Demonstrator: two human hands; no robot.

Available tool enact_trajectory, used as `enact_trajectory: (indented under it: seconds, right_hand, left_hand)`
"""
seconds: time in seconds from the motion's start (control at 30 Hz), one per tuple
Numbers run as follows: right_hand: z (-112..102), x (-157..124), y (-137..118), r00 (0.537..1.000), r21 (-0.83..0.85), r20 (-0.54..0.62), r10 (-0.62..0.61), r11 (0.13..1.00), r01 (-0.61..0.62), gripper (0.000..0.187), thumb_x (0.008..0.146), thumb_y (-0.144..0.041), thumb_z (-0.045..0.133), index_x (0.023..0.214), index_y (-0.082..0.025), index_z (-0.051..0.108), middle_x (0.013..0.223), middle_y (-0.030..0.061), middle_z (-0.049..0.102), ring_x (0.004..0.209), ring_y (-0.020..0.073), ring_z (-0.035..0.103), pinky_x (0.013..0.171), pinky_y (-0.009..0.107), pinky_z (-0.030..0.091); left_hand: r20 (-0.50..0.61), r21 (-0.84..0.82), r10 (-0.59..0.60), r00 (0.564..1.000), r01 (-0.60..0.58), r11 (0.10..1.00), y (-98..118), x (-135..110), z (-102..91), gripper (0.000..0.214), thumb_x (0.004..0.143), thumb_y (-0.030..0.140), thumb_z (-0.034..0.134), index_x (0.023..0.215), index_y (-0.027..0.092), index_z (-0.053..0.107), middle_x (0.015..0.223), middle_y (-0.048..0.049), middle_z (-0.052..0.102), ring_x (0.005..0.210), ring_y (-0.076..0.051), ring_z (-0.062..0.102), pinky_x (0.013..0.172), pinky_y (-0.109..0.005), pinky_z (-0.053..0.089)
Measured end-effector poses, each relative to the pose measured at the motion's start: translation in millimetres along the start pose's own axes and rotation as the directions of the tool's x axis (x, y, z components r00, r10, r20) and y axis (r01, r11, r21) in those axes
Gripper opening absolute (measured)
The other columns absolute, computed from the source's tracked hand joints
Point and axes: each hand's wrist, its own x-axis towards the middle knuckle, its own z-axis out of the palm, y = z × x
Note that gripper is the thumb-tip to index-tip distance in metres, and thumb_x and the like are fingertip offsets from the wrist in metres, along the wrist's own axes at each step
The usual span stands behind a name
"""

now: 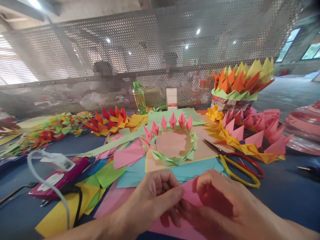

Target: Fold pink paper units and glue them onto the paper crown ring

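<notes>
My left hand (pixel 152 200) pinches a piece of pink paper (pixel 191 191) between thumb and fingers, near the front of the table. On the right, my right hand (pixel 225 203) curls round the same paper, partly hiding it; its exact folds do not show. More pink sheets lie beneath both hands. Just beyond them stands a ring of folded light-green paper (pixel 172 161) with several pink folded points (pixel 173 120) along its far side. Scissors (pixel 235 166) with one yellow and one red handle lie beside my right hand, blades partly open.
A purple power strip (pixel 60 178) with cables is at left. Behind stand a green bottle (pixel 139 98) and a perforated metal screen (pixel 150 40), people blurred beyond it. Folded orange and yellow paper (pixel 240 83) tops a container at right, near a clear plastic jug (pixel 305 126).
</notes>
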Motion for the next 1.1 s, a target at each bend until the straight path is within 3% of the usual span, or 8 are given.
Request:
enact_trajectory:
  seconds: [0.13,0.23,0.33,0.4,0.47,0.67,0.87,1.1]
  right_hand:
    - [0.4,0.8,-1.3,0.999,-0.028,0.012,0.038,0.999,-0.038,0.011,0.091,-0.015,0.064,0.091,-0.025,0.059,0.090,-0.0025,0.066,0.087,0.0153,0.065,0.079,0.027,0.050]
    - [-2.7,0.9,-1.6,0.998,-0.043,0.040,0.049,0.998,-0.047,0.020,0.084,-0.007,0.065,0.092,-0.025,0.062,0.090,-0.0028,0.067,0.088,0.0156,0.064,0.079,0.027,0.048]
    - [-5.5,0.3,-0.7,0.991,-0.029,0.111,0.081,0.997,-0.078,0.036,0.076,0.004,0.061,0.095,-0.026,0.062,0.090,-0.0046,0.066,0.087,0.0147,0.062,0.079,0.027,0.047]
    - [-6.9,0.1,-0.2,0.984,-0.028,0.151,0.093,0.996,-0.090,0.040,0.075,0.006,0.059,0.098,-0.027,0.063,0.093,-0.0039,0.065,0.089,0.0150,0.062,0.081,0.028,0.047]
    - [-8.4,0.5,0.1,0.977,-0.053,0.183,0.105,0.994,-0.097,0.037,0.080,0.002,0.060,0.102,-0.028,0.066,0.099,-0.0012,0.064,0.094,0.0172,0.062,0.084,0.030,0.049]
    - [-10.1,1.8,1.7,0.986,-0.135,0.151,0.066,0.990,-0.046,0.027,0.091,-0.012,0.060,0.108,-0.030,0.069,0.124,0.0052,0.056,0.114,0.0239,0.058,0.095,0.037,0.051]
    - [-7.1,-2.3,1.4,0.995,-0.203,0.095,0.008,0.979,0.012,0.018,0.089,-0.006,0.056,0.086,-0.023,0.063,0.104,0.0043,0.058,0.096,0.0207,0.059,0.083,0.034,0.049]
    - [-1.9,1.9,2.5,0.988,-0.157,0.149,0.040,0.988,-0.016,0.015,0.089,-0.008,0.059,0.090,-0.022,0.059,0.091,0.0005,0.063,0.085,0.0184,0.059,0.080,0.034,0.044]
  left_hand:
    - [-0.002,0.147,-0.014,1.000,0.014,0.989,-5.2,-3.2,4.1,0.035,0.086,0.049,0.066,0.080,0.018,0.052,0.073,-0.0048,0.072,0.056,-0.013,0.063,0.048,-0.019,0.046]
    - [-0.021,0.544,0.230,0.973,-0.182,0.819,-7.8,-8.6,4.2,0.007,0.089,0.024,0.058,0.087,0.018,0.059,0.072,-0.0005,0.065,0.061,-0.013,0.060,0.053,-0.021,0.046]
    - [0.128,0.753,0.597,0.792,-0.469,0.462,-5.4,-12.4,0.0,0.029,0.085,0.007,0.055,0.111,0.019,0.063,0.101,-0.0048,0.070,0.092,-0.018,0.067,0.081,-0.026,0.055]
    - [0.260,0.752,0.687,0.678,-0.589,0.296,-2.6,-13.1,-3.5,0.038,0.087,0.001,0.052,0.120,0.018,0.062,0.116,-0.0068,0.070,0.109,-0.018,0.065,0.097,-0.026,0.053]
    - [0.349,0.751,0.672,0.653,-0.624,0.217,-0.3,-13.4,-6.4,0.038,0.092,-0.002,0.048,0.121,0.016,0.064,0.119,-0.0072,0.071,0.113,-0.017,0.065,0.102,-0.025,0.052]
    - [0.402,0.782,0.588,0.702,-0.598,0.179,1.7,-16.6,-9.8,0.037,0.093,-0.001,0.047,0.119,0.014,0.069,0.118,-0.0082,0.074,0.112,-0.018,0.068,0.099,-0.024,0.054]
    - [0.356,0.753,0.599,0.717,-0.600,0.271,-7.6,-15.4,-5.7,0.040,0.092,-0.002,0.045,0.121,0.013,0.069,0.111,-0.0099,0.074,0.104,-0.020,0.069,0.093,-0.029,0.057]
    - [0.334,0.716,0.671,0.662,-0.641,0.275,-8.0,-13.4,-4.1,0.041,0.087,-0.006,0.047,0.116,0.014,0.068,0.109,-0.0108,0.076,0.101,-0.022,0.071,0.092,-0.033,0.056]
